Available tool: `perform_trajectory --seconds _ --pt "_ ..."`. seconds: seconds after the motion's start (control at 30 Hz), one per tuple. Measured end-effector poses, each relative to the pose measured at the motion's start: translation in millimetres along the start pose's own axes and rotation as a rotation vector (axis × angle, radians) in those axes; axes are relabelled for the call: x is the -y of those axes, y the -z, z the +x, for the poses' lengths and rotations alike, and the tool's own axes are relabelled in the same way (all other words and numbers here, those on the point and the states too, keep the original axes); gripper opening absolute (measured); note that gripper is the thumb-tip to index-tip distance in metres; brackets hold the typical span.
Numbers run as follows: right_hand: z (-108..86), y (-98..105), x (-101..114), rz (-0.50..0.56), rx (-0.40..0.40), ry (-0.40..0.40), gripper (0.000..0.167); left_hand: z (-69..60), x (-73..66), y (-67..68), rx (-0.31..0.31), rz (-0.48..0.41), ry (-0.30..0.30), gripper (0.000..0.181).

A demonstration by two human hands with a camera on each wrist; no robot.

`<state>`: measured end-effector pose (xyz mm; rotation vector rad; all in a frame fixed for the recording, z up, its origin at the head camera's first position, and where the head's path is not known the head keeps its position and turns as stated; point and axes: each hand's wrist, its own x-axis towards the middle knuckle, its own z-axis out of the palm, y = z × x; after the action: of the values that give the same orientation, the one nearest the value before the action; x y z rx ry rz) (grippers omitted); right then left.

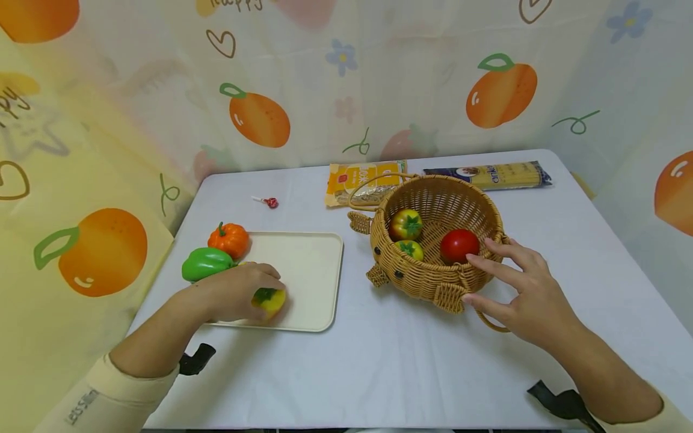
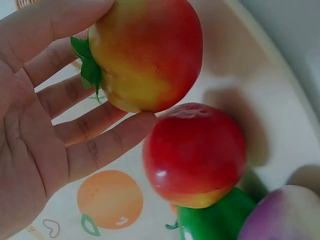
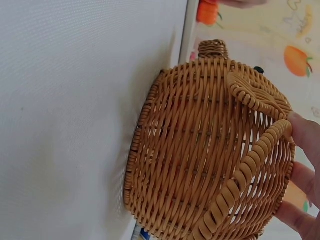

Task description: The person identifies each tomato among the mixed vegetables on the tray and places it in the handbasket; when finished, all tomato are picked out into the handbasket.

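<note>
A yellow-and-red tomato with green leaves is pinched in my left hand, above the cream tray. Close below it in the left wrist view lies another red tomato, beside a green bell pepper and a purple-and-white vegetable, partly cut off. My right hand holds the near-right rim of the fish-shaped wicker basket, thumb outside and fingertips over the edge. Inside are a red tomato and two yellow-green tomatoes.
An orange pumpkin sits at the tray's far-left corner. Behind the tray lies a wrapped lollipop. Behind the basket are an orange-and-clear food packet and a pack of noodles. The basket's loop handle hangs down its side.
</note>
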<state>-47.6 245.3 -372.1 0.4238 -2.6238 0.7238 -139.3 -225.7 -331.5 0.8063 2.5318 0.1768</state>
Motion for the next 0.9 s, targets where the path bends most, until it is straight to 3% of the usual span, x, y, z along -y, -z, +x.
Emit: perform_trajectory --seconds 0.37,0.63,0.9 --pt "0.2 0 0 0.013 0.007 -0.011 0.067 13.4 -16.6 25.1 -0.073 0.034 -0.092 0.044" --pt "-0.4 0 -1 0.029 -0.008 -0.002 0.067 33.5 -43.7 60.4 -0.058 0.092 -0.126 0.045" --pt "-1.3 -1 -1 0.021 -0.013 -0.004 0.067 59.0 -75.7 88.4 -0.066 0.142 -0.229 0.046"
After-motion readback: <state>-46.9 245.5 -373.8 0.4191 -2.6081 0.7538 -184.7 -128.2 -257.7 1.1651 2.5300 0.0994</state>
